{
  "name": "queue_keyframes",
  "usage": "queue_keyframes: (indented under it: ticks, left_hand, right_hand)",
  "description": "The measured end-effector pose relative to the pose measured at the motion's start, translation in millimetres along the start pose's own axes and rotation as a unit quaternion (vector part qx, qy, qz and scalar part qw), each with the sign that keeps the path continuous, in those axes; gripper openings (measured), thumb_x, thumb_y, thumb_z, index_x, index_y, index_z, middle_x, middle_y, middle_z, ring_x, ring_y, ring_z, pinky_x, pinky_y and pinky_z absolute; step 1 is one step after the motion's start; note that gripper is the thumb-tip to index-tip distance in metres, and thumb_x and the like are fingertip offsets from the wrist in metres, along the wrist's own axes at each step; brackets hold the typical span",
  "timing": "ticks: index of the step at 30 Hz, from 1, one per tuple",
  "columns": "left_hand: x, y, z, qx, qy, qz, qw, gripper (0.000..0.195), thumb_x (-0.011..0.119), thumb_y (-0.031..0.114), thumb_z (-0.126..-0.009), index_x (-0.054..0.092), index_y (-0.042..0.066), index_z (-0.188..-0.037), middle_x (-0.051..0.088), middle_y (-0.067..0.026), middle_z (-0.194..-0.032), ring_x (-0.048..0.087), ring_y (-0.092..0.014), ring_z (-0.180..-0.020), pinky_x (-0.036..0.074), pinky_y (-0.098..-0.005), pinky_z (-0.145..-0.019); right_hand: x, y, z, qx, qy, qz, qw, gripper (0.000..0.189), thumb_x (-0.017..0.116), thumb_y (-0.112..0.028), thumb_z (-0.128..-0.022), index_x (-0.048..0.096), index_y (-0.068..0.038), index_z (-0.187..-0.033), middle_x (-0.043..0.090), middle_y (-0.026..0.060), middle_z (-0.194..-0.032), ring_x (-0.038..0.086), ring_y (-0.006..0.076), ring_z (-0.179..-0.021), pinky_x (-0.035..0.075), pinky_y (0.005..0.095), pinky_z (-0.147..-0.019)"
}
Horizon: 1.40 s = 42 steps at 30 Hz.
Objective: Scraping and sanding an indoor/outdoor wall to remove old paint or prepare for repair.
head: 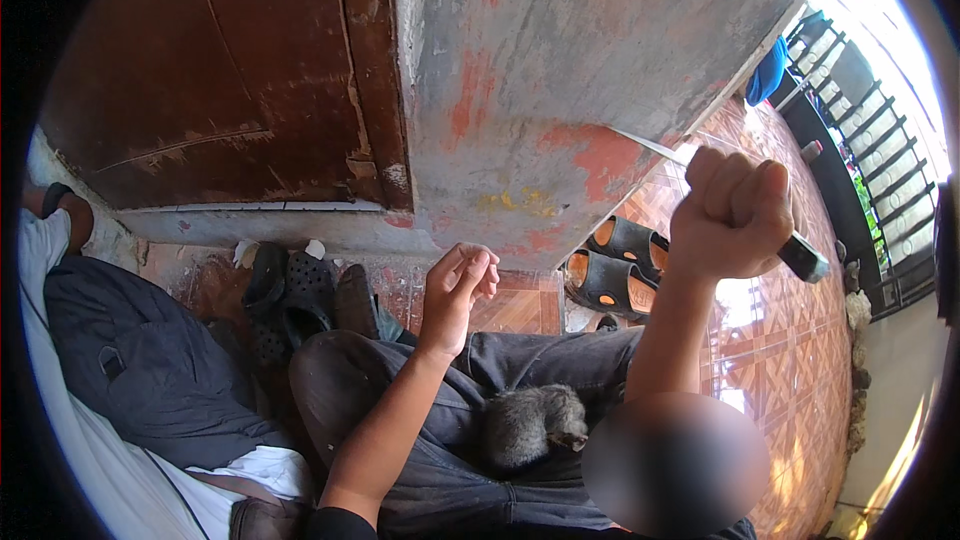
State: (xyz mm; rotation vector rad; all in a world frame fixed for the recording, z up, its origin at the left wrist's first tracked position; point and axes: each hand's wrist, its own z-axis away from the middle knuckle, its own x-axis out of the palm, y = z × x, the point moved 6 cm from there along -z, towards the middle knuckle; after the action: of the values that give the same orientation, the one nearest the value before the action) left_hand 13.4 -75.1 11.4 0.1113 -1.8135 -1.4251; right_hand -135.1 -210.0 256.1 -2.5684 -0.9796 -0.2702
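Note:
My right hand (735,217) is closed around the dark handle (802,259) of a hand tool, its forearm raised. The tool's thin metal blade (649,144) is seen nearly edge-on, so its exact kind is unclear. Its tip meets or lies just before a red paint patch (607,157) on the weathered grey wall (525,75). Lower and nearer the middle, my left hand (457,292) hovers with loosely bent fingers and nothing visible in it. On my lap, over dark trousers (360,382), a grey kitten (529,424) lies curled up.
A worn brown wooden door (225,75) adjoins the wall. Dark clogs (300,289) and black sandals (611,270) rest on the floor. Another person's dark-clothed leg (150,367) is close at left. Glossy patterned tiles (780,345) extend right toward a metal fence (870,142). A blurred disc hides the lower right.

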Motion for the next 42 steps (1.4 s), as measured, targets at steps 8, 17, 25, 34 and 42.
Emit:
queue_keyframes:
  ticks: [8,17,25,34,42]
  left_hand:
    - [6,-2,2,0.000,-0.010,0.001,1.000,0.019,0.059,0.024,-0.100,0.063,0.006,-0.095,0.059,0.0009,-0.079,0.054,-0.006,-0.071,0.042,-0.0210,-0.066]
    - [3,0,1,0.003,0.002,0.006,1.000,0.019,0.058,0.024,-0.100,0.063,0.006,-0.095,0.059,0.0007,-0.079,0.054,-0.006,-0.071,0.043,-0.0208,-0.066]
    - [1,0,4,-0.001,-0.003,-0.009,1.000,0.017,0.058,0.021,-0.100,0.062,0.005,-0.095,0.058,-0.0006,-0.081,0.054,-0.009,-0.072,0.046,-0.0229,-0.067]
    - [-2,-1,2,-0.002,0.002,-0.017,1.000,0.016,0.058,0.020,-0.100,0.061,0.005,-0.095,0.057,-0.0005,-0.081,0.054,-0.009,-0.072,0.046,-0.0231,-0.066]
    - [0,-1,4,0.000,-0.006,-0.012,1.000,0.015,0.058,0.020,-0.100,0.061,0.005,-0.095,0.058,-0.0001,-0.082,0.055,-0.009,-0.073,0.046,-0.0231,-0.065]
  right_hand:
    - [9,6,-7,0.015,0.014,0.018,1.000,0.045,0.046,-0.010,-0.096,0.027,-0.009,-0.055,0.028,0.0003,-0.044,0.025,0.0060,-0.035,0.018,0.0252,-0.035]
    - [15,8,-7,0.050,-0.015,-0.031,0.998,0.046,0.048,-0.013,-0.097,0.029,-0.010,-0.055,0.029,-0.0018,-0.045,0.024,0.0056,-0.036,0.018,0.0250,-0.034]
    - [16,13,0,0.068,-0.028,-0.010,0.997,0.045,0.048,-0.008,-0.095,0.029,-0.009,-0.054,0.032,-0.0004,-0.045,0.029,0.0057,-0.035,0.019,0.0243,-0.035]
    - [17,-5,-4,0.034,-0.039,-0.057,0.997,0.046,0.049,-0.013,-0.096,0.030,-0.009,-0.054,0.027,-0.0013,-0.045,0.026,0.0064,-0.036,0.018,0.0252,-0.036]
    - [18,-11,3,0.046,-0.041,0.012,0.998,0.044,0.039,-0.020,-0.097,0.023,-0.017,-0.056,0.018,-0.0041,-0.047,0.011,0.0081,-0.041,0.014,0.0303,-0.042]
